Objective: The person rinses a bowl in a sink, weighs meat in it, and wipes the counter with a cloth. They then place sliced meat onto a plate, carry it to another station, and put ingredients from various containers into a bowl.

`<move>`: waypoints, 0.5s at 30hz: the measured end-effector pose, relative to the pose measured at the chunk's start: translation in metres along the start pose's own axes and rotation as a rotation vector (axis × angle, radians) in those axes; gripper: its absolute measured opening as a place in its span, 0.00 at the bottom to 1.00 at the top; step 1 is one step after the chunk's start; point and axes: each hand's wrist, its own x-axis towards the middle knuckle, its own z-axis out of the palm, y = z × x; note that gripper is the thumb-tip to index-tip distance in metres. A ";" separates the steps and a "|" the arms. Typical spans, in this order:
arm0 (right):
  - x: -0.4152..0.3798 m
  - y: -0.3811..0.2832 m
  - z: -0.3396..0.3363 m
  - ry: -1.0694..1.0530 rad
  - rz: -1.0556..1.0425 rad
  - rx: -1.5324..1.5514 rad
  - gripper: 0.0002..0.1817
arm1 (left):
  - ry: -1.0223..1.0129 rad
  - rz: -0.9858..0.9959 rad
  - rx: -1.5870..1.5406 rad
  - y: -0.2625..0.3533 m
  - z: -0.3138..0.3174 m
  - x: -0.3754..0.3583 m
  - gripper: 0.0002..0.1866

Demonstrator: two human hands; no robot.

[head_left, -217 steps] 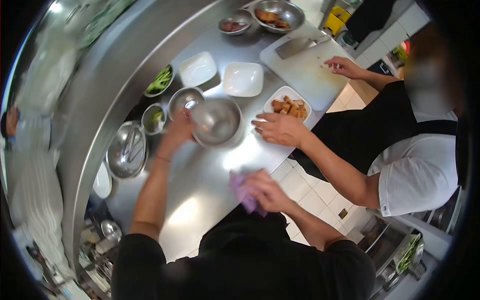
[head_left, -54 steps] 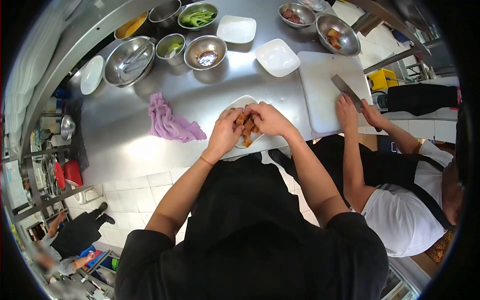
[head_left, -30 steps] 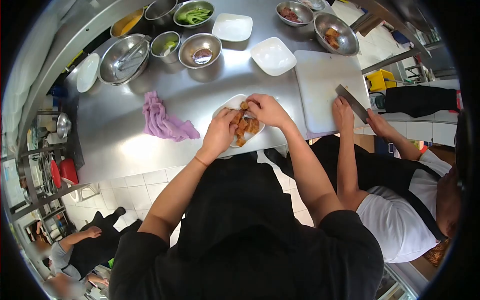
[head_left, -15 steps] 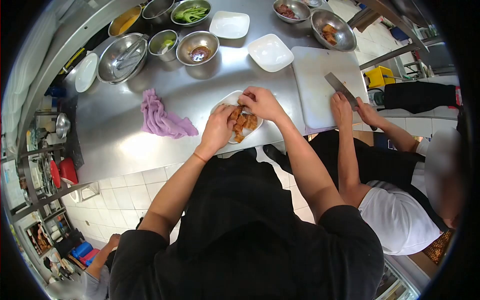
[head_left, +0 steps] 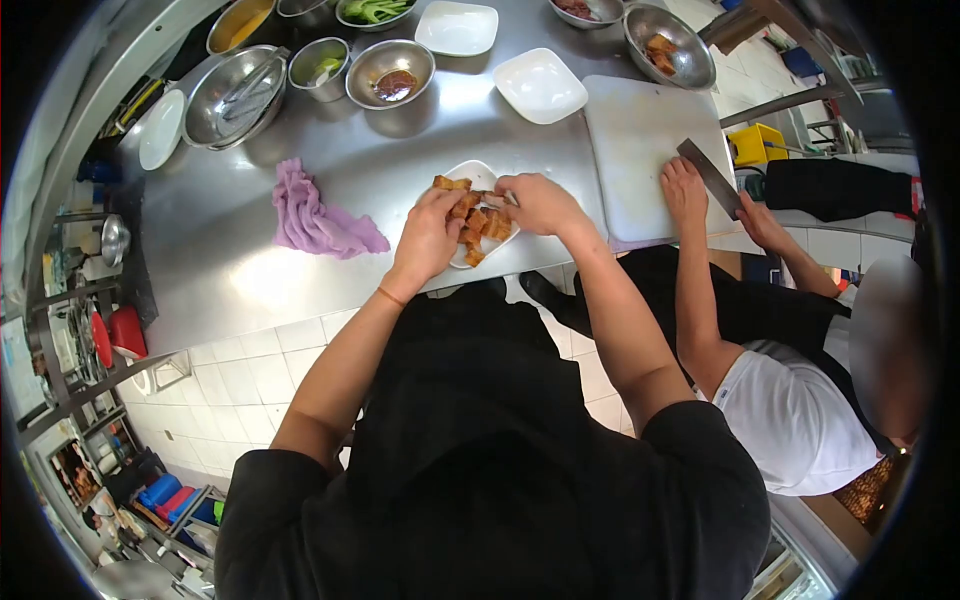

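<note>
A small white plate sits on the steel counter near its front edge, holding several brown fried meat pieces. My left hand rests on the plate's left side, fingertips on the pieces. My right hand is over the plate's right side, fingers pinched on a piece. A crumpled purple cloth lies to the left of the plate.
A co-worker at my right has one hand on a white cutting board and holds a cleaver. Steel bowls, white dishes and a bowl of greens line the counter's far side.
My hands have shifted the meat pieces about on the plate; one piece now lies at its far left rim. The co-worker's cleaver has moved to the board's right edge.
</note>
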 end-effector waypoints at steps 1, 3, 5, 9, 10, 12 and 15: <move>-0.001 -0.001 0.004 -0.026 0.033 0.052 0.12 | 0.009 0.009 0.005 0.001 0.001 0.000 0.20; -0.004 -0.005 0.010 0.019 0.072 0.010 0.12 | 0.017 0.025 0.011 0.002 0.003 0.003 0.20; -0.006 -0.009 0.013 0.066 0.115 -0.021 0.13 | 0.025 0.028 0.020 0.004 0.004 0.002 0.20; -0.002 0.000 0.015 -0.018 0.046 -0.064 0.17 | 0.034 0.063 0.022 0.007 0.005 0.004 0.20; 0.000 0.005 0.016 -0.085 -0.005 -0.054 0.19 | 0.001 0.055 0.057 0.005 0.004 0.004 0.20; -0.002 0.007 0.011 -0.112 0.000 -0.044 0.18 | -0.032 0.047 0.097 0.003 0.003 0.004 0.20; -0.001 0.007 0.011 -0.108 -0.028 -0.060 0.17 | -0.030 0.042 0.067 0.001 0.000 0.003 0.19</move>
